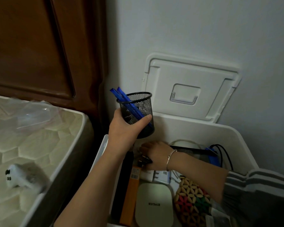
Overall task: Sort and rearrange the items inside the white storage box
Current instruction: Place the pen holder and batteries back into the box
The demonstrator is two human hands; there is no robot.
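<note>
My left hand (pixel 126 128) grips a black mesh pen cup (pixel 138 112) with blue pens (pixel 121 97) in it, held above the far left corner of the white storage box (pixel 228 133). My right hand (pixel 156 153) reaches down into the box at its far left, fingers curled among small dark items (pixel 144 160); what it holds is hidden. Inside lie a pale green rounded case (pixel 154 203), an orange box (pixel 129 199), a beaded wooden mat (pixel 192 199), a black comb (pixel 192 149), a blue item (pixel 212 158) and black cables (pixel 225 153).
The box lid (pixel 190 87) leans upright against the white wall behind the box. A mattress (pixel 31 145) with a clear plastic bag (pixel 33 113) and a small white gadget (pixel 15 176) lies at left. A dark wooden headboard (pixel 39 46) stands behind it.
</note>
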